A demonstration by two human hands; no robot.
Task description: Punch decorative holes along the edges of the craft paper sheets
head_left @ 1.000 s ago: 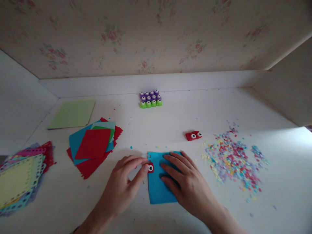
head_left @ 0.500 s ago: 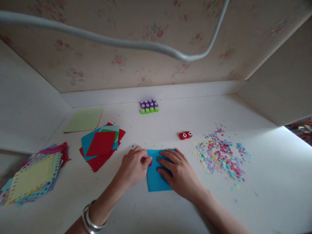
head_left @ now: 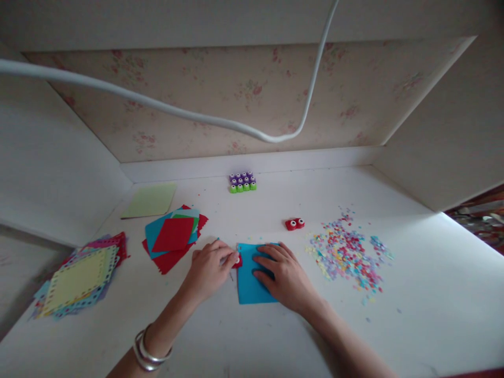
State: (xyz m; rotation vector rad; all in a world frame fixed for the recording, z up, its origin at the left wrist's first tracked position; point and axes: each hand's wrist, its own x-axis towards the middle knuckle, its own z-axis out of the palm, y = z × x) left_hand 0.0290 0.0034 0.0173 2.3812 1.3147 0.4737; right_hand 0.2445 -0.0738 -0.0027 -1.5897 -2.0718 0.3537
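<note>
Blue paper (head_left: 252, 283) under right hand's (head_left: 285, 273) spread fingers, left hand's (head_left: 214, 265) fingers pinched.

Dim, soft light brightens the right side of the tabletop (head_left: 425, 273). Faint shadows lie under the hands (head_left: 285, 275); fine details look slightly blurred.

You're at a white desk (head_left: 271, 338) in what looks like a room of a home, set up for paper craft. Behind the desk, the wall (head_left: 220, 142) wears faded floral wallpaper, and plain pale panels close in the desk's left and right ends. A white cable (head_left: 236, 125) hangs above the desk, while coloured paper (head_left: 172, 234), small punches (head_left: 244, 184) and scattered confetti (head_left: 350, 252) lie on it.
</note>
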